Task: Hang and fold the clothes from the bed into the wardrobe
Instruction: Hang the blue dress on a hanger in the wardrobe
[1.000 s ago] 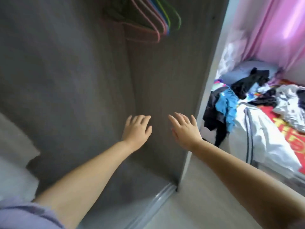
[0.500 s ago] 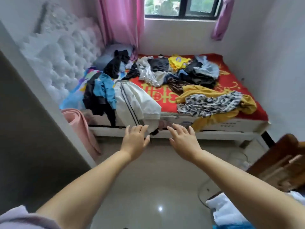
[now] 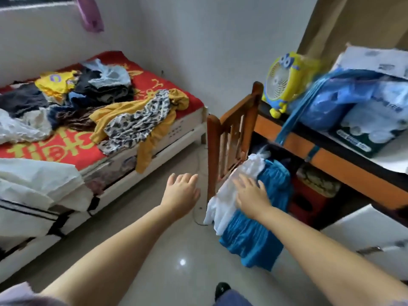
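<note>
head view: both hands reach out with fingers spread, gripping nothing. the left hand (image 3: 180, 193) hangs over the floor, near the bed (image 3: 154, 138) where the clothes (image 3: 106, 102) lie heaped to its left. the right hand (image 3: 250, 196) is in front of a white and blue garment (image 3: 254, 235) draped at a wooden rail (image 3: 229, 138).

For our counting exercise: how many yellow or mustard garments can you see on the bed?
2. A bright yellow top lies near the back of the bed; a mustard garment drapes over its front edge. Others may be buried in the pile.
</note>
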{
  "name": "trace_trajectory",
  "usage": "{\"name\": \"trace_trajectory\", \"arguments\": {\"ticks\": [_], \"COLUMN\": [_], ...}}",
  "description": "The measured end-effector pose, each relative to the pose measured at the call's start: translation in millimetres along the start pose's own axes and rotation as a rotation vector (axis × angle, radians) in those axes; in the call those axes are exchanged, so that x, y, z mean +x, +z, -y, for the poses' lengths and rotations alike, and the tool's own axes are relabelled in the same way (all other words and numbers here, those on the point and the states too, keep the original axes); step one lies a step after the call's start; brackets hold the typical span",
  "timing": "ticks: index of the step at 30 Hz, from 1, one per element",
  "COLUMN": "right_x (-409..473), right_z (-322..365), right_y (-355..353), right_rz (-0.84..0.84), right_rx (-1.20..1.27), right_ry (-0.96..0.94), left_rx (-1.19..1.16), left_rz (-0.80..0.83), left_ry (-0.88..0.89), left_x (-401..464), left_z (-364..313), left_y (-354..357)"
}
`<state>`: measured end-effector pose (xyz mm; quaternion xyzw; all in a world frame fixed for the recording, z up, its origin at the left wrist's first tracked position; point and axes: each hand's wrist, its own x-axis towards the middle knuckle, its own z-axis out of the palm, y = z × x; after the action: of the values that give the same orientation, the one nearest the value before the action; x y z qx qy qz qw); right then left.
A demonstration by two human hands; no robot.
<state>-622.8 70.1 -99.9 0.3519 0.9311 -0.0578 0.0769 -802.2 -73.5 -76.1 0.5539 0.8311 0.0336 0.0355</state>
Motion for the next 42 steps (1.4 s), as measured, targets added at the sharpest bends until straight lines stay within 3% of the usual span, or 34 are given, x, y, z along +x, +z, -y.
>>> {"name": "trace_trajectory", "arguments": {"ticks": [8,17,25,30,34,37,42], "right_x": [-16.0,43.1,138.9,187.9,203.7,210.1,210.8], "right_z": [-121.5,-241.8,-282.7,-305.7,-304.9,-292.7,-274.5], "right_y": [56.1,104.3,177.1,231.0,268.7,288.8,281.8], "right_rz": [0.187,0.283,0.307,0.112,-0.018,-0.031,-0.229], "right_rx": [0.169,0.394,0.580,0.706,0.759,0.891,1.053], "right_ry": [0.426,0.509,0.563,0.739,0.871,1.012,1.124], "left_rx": [-0.008,-0.107,-0.150,-0.339,-0.573,-0.743,-0.832], "left_rz": [0.159,0.470,0.581,0.594,0.497,0.534,0.615], "left_ry": [0.220,0.246,0.194,0.058,-0.252,-0.425,-0.384], "left_x": [92.1,204.1,279.3,336.3,364.2,368.1,361.2], "left_z": [-76.0,-176.4,-201.1,-221.4,-237.3,-243.8,-234.6], "left_y": [53.5,141.2,238.6,309.5,362.8,387.5,377.3]}}
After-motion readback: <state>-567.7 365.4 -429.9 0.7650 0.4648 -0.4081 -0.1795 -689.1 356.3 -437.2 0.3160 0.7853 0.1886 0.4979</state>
